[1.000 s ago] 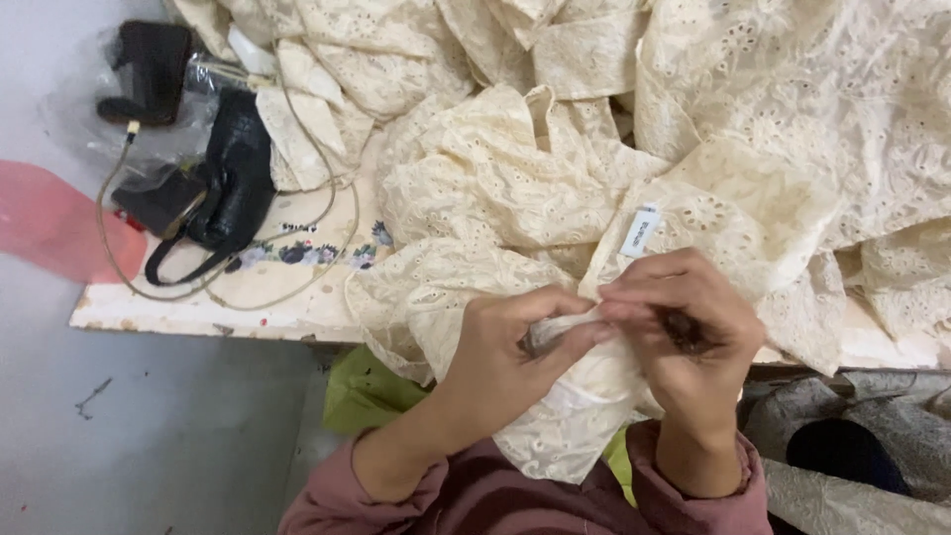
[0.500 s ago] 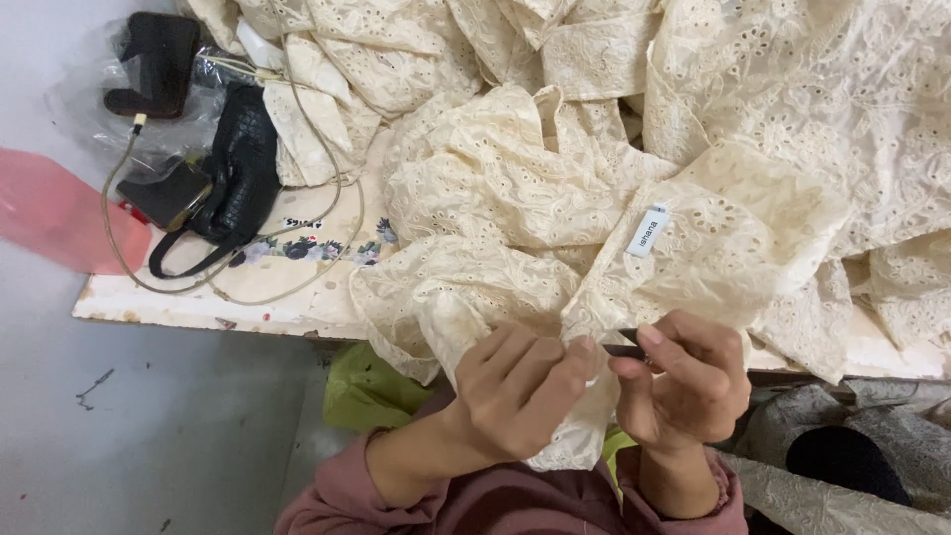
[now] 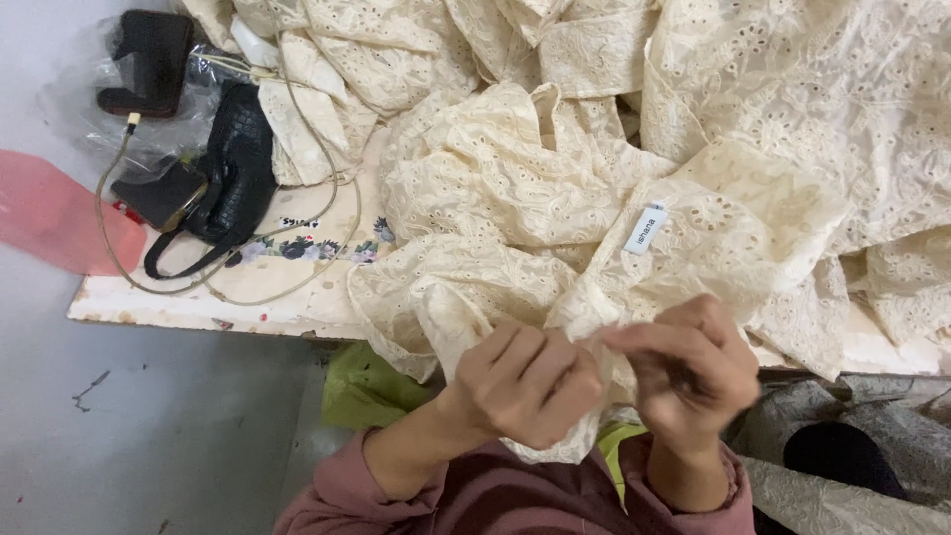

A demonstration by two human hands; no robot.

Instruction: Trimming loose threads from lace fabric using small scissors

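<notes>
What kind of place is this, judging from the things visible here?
Probably a small garment workshop. Both hands, left hand and right hand, grip cream eyelet lace fabric heaped on a worn worktable; one piece carries a sewn-in label.

A garment workshop: heaped cream lace garments (image 3: 693, 129) on a worktable (image 3: 198, 302).

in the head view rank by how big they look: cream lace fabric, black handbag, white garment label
1. cream lace fabric, by far the largest.
2. black handbag.
3. white garment label, smallest.
No close calls, though both hands grip the fabric's near edge.
</notes>
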